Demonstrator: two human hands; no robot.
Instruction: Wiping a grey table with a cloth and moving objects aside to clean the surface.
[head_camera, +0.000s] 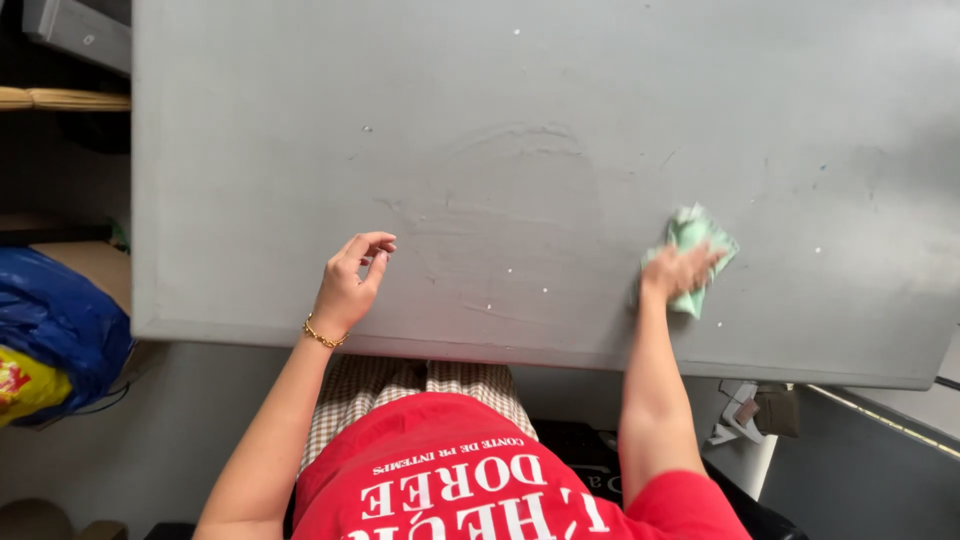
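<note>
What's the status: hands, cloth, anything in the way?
Right hand pressed flat on green cloth on grey table. Left hand free, fingers curled, holding nothing. Only small specks around the cloth.

Even, soft daylight on the grey table (520, 120) (no glare), sharp focus, edges slightly bowed.

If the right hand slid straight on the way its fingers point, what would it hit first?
The right hand presses a green cloth on the grey table. Ahead, only bare tabletop shows, so the way looks free up to the picture's edge.
</note>
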